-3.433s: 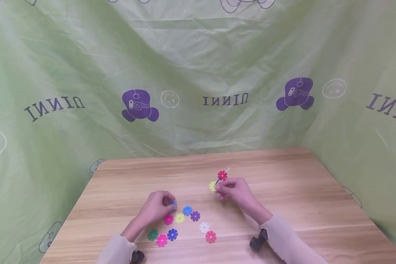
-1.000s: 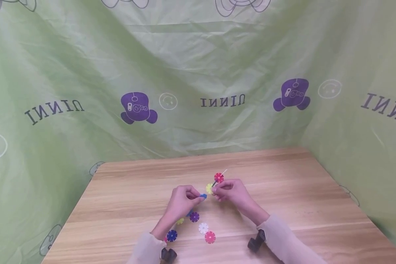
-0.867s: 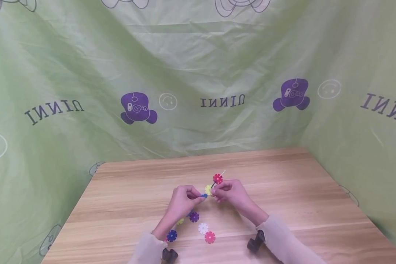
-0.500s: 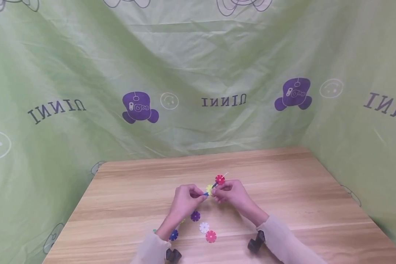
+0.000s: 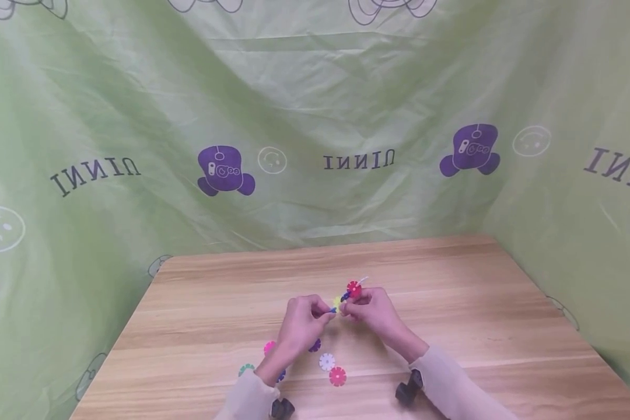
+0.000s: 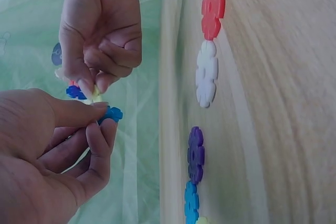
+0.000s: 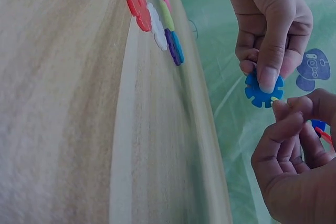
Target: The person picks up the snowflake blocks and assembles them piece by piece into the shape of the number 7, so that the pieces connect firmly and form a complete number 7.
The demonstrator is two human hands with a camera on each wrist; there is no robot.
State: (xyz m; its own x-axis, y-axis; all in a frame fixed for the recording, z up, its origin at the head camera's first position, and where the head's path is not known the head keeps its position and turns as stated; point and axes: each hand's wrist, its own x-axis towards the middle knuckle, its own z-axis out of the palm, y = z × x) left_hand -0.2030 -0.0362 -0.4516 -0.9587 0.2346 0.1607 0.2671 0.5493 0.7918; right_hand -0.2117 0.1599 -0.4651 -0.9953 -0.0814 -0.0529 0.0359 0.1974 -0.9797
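Observation:
Above the middle of the table, my left hand point(image 5: 300, 324) pinches a blue notched snowflake disc point(image 7: 257, 94) between thumb and fingers. Facing it, my right hand point(image 5: 379, 318) pinches a yellow snowflake disc point(image 5: 337, 303), mostly covered by the fingertips. That yellow disc belongs to a short chain with a dark blue disc point(image 5: 345, 296), a red disc point(image 5: 354, 289) and a white disc point(image 5: 364, 280) seen edge-on. In the right wrist view the yellow edge meets the blue disc's rim at a notch; how deep it sits cannot be told.
Loose snowflake discs lie on the wooden table point(image 5: 425, 262): white point(image 5: 326, 361), coral red point(image 5: 338, 376), purple point(image 5: 315, 345), pink point(image 5: 269, 348) and green point(image 5: 246, 370). My left forearm partly hides others. A green cloth point(image 5: 294, 204) hangs behind.
My left hand has carried the blue disc from the loose discs at the left over to the chain. Their edges now meet. My right hand has kept its hold, with the chain tilting slightly.

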